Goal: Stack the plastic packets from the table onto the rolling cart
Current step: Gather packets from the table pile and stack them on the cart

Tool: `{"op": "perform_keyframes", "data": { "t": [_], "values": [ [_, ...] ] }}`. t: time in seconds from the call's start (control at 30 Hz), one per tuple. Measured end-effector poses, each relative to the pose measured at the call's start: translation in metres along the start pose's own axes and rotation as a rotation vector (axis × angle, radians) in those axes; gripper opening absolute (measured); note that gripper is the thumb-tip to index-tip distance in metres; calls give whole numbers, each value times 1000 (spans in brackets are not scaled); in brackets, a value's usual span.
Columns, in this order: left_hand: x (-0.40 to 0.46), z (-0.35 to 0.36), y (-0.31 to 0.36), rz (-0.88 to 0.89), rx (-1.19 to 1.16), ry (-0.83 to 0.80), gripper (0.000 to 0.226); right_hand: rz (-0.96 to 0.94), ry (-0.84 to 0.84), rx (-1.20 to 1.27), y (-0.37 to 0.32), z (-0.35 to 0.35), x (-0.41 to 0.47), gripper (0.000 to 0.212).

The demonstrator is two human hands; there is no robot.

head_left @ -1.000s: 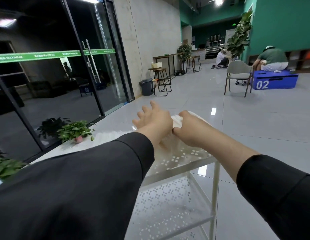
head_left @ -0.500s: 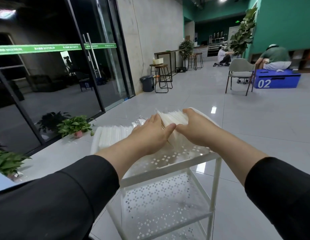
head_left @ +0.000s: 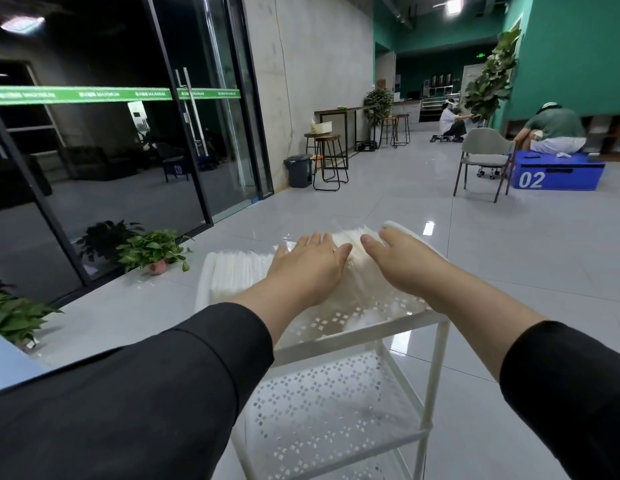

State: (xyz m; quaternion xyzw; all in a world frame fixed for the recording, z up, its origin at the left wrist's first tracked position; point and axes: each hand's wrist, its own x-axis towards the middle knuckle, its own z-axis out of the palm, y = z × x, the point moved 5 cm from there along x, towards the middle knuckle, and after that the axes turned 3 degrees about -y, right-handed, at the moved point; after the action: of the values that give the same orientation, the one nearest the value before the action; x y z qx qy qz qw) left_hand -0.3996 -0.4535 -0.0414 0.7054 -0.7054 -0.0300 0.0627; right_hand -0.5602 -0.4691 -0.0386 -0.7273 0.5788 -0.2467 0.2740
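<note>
Black sleeves (head_left: 135, 393) nearest, both arms reaching forward over a white cart (head_left: 336, 403) with perforated shelves. On its top shelf, rows of clear plastic packets (head_left: 239, 271) standing on edge. Left hand (head_left: 308, 268) flat on the packets, fingers straight, gripping nothing. Right hand (head_left: 402, 261) resting beside it on the same stack, fingers loosely bent, palm down. Beyond, potted plants (head_left: 152, 251) by glass doors (head_left: 197, 133); farther off, a grey chair (head_left: 485, 157) and blue box (head_left: 558, 174).
</note>
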Motion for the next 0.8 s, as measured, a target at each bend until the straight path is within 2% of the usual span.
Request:
{"op": "perform_keyframes", "data": {
  "t": [0.07, 0.13, 0.2, 0.3, 0.37, 0.47, 0.63, 0.7, 0.8],
  "values": [
    [-13, -13, -1, -19, 24, 118, 69, -5, 3, 9, 3, 1, 2, 36],
    [-34, -21, -1, 10, 38, 208, 79, -20, 3, -20, 3, 2, 1, 52],
    [-55, -17, -1, 61, 101, 172, 96, -6, 16, -22, 4, 3, 2, 66],
    [-63, -4, -3, 55, 227, 102, 112, -3, 20, 50, 7, 8, 2, 70],
    [-56, -3, -5, 39, 231, 137, 109, -10, 28, 81, 9, 10, 4, 66],
    [-50, -10, -4, 130, 203, 195, 98, -19, 45, 154, 10, 11, 5, 62],
    [-56, -14, -9, 276, 21, 99, 88, 3, 25, 268, 15, 15, 7, 62],
    [-59, -20, -10, 252, -44, 136, 79, 4, 9, 311, 14, 15, 7, 65],
    [-49, -35, -22, 79, -184, 234, 67, -5, 41, 219, 11, 11, 3, 66]
  ]
}}
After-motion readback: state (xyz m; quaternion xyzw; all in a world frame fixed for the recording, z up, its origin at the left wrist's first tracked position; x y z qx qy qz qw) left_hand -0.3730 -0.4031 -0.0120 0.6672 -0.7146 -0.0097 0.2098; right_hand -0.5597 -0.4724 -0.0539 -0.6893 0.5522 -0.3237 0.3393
